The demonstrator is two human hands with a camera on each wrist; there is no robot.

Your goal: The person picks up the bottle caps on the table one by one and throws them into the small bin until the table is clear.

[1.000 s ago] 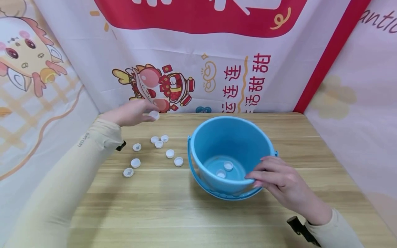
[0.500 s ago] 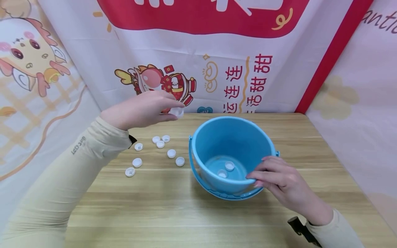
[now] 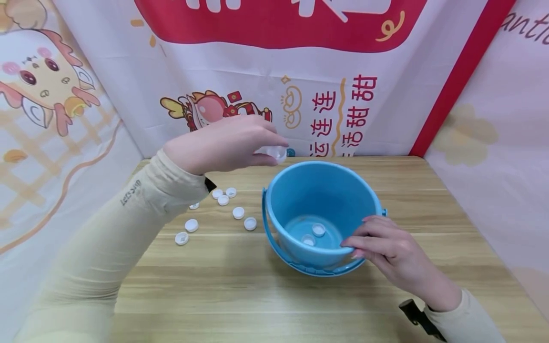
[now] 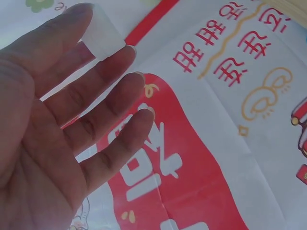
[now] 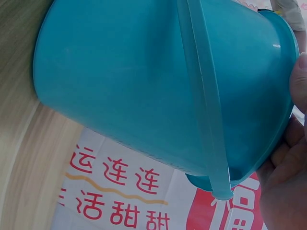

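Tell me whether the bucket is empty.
Not empty: in the head view, two white caps lie inside the blue bucket, on its bottom.

A long cream sleeve [image 3: 86, 267] is seen at lower left of the frame, creased along the forearm and printed with small dark lettering [image 3: 130, 192]; a black tip [image 3: 210, 185] is shown at its cuff. At lower right, a plain cream sleeve [image 3: 465, 318] is accompanied by a black strap [image 3: 429, 326].

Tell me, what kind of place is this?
Probably a little indoor table corner, maybe a booth. Printed cloths with cartoon pictures close in three sides of a wood-grain table, where a blue bucket and small white caps sit.
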